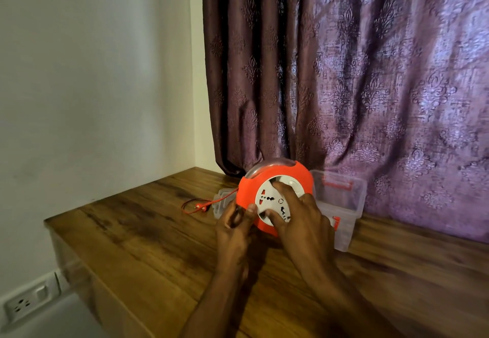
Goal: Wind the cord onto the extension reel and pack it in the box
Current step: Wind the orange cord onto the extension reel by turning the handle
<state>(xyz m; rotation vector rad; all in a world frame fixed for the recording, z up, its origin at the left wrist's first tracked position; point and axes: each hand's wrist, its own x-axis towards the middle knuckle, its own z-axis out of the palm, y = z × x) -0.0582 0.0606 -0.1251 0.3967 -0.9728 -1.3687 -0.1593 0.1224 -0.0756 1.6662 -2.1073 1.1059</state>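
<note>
Head view, angled down, near wooden table (158,232)

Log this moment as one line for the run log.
step: winding | left hand: grips reel rim | right hand: fingers on white hub | cord: tail and plug out on table | box: behind reel, no lid on

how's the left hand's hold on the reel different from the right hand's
The left hand grips the reel at its orange rim, fingers curled and thumb on the front edge; the right hand lies over the white socket face, fingertips pressing on it. The left hand sits at the reel's lower left side, the right hand across its front. Both touch the reel, which is held on edge above the wooden table.
</note>
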